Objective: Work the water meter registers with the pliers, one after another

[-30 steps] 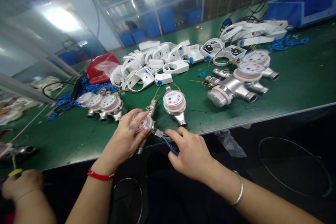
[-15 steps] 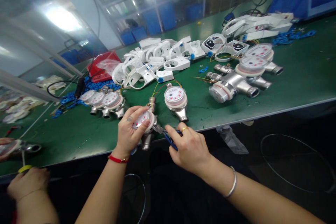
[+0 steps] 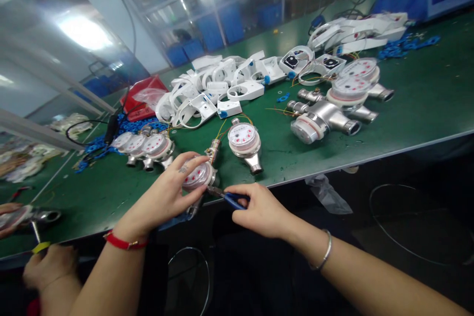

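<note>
My left hand (image 3: 165,192) wraps over a water meter (image 3: 199,176) at the table's front edge, fingers on top and thumb at its lower rim. The meter has a clear cap with red dial marks and a metal pipe body, and it leans to one side. In my right hand (image 3: 259,210) is a pair of pliers with blue handles (image 3: 234,200). Their jaws touch or nearly touch the pale ring around the meter's head; the exact contact is too small to tell. A second water meter (image 3: 244,140), with thin coloured wires, stands upright just beyond.
White plastic housings (image 3: 202,108) lie heaped at the back, beside a red bin (image 3: 142,96). Several more meters stand at the left (image 3: 153,144) and right (image 3: 329,118). At far left, a co-worker's hand (image 3: 54,266) holds a yellow-handled tool. The table's edge (image 3: 333,163) runs close in front.
My left wrist has dropped to the left, and the held meter has turned, its lower pipe swinging leftward. The pliers have shifted left and slightly down along its rim.
</note>
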`<state>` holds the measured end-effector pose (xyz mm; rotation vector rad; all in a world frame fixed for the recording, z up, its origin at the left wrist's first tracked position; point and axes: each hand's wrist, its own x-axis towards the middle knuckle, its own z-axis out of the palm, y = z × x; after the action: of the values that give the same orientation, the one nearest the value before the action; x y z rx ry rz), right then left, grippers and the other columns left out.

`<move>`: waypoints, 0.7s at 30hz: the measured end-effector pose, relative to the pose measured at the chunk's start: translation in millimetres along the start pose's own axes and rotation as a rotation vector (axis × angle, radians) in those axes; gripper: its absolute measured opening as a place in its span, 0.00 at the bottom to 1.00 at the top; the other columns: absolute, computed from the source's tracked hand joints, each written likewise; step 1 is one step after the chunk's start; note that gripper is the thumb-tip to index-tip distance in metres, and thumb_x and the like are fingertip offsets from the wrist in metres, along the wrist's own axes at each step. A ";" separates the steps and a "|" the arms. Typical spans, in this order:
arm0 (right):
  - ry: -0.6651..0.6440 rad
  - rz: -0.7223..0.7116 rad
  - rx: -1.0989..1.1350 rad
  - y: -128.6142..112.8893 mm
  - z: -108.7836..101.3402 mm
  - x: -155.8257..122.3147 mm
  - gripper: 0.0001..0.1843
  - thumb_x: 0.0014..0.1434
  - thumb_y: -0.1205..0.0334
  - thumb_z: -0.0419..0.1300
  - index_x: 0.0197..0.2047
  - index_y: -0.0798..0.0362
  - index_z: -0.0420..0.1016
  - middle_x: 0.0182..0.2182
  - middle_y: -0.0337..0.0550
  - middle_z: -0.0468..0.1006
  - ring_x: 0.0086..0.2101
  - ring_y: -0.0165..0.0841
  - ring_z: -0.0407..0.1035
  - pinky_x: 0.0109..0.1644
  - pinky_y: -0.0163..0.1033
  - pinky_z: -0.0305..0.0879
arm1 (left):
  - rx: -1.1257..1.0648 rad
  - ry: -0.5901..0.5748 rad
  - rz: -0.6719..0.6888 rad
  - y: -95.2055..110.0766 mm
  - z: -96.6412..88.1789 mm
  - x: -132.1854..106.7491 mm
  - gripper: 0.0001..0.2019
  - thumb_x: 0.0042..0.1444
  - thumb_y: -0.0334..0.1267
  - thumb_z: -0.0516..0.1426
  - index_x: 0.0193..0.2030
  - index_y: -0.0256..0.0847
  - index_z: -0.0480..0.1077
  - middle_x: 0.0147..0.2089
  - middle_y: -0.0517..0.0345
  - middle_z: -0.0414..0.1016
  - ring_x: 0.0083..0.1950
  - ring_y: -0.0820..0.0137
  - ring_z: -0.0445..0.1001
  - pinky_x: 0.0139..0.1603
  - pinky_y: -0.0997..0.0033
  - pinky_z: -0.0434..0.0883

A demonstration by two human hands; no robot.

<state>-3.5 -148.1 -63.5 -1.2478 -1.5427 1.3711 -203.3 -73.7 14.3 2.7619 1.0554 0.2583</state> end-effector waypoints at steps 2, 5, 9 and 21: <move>0.050 -0.053 -0.086 -1.8 4.0 -1.2 0.17 0.42 0.68 0.55 0.37 0.51 0.76 0.19 0.30 0.61 0.21 0.25 0.51 0.24 0.31 0.46 | 0.008 -0.052 -0.014 1.4 0.1 -3.3 0.25 0.58 0.42 0.50 0.62 0.42 0.55 0.59 0.46 0.56 0.59 0.57 0.61 0.59 0.55 0.63; 0.191 -0.112 -0.398 -5.8 6.5 -5.6 0.23 0.44 0.66 0.56 0.47 0.47 0.74 0.27 0.37 0.69 0.27 0.30 0.62 0.30 0.33 0.56 | 0.028 -0.033 -0.036 0.4 7.4 -4.7 0.29 0.55 0.44 0.54 0.62 0.41 0.52 0.59 0.44 0.54 0.60 0.55 0.58 0.60 0.52 0.60; 0.298 -0.139 -0.783 -9.7 4.5 -9.3 0.27 0.49 0.65 0.55 0.54 0.46 0.68 0.38 0.46 0.70 0.34 0.38 0.68 0.36 0.39 0.61 | 0.035 0.116 -0.030 -3.8 18.6 -1.7 0.25 0.55 0.47 0.58 0.56 0.42 0.57 0.53 0.47 0.58 0.55 0.58 0.62 0.58 0.56 0.63; 0.302 -0.132 -0.791 -6.0 4.9 -5.5 0.28 0.49 0.63 0.55 0.56 0.46 0.67 0.39 0.47 0.70 0.34 0.41 0.69 0.35 0.42 0.64 | 0.047 0.089 0.037 -3.2 15.8 -1.8 0.20 0.59 0.42 0.55 0.55 0.41 0.56 0.54 0.48 0.59 0.55 0.59 0.62 0.56 0.59 0.62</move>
<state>-7.8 -154.6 -58.1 -1.6684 -1.9649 0.4343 -203.2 -74.2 -2.0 2.8379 1.0448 0.3698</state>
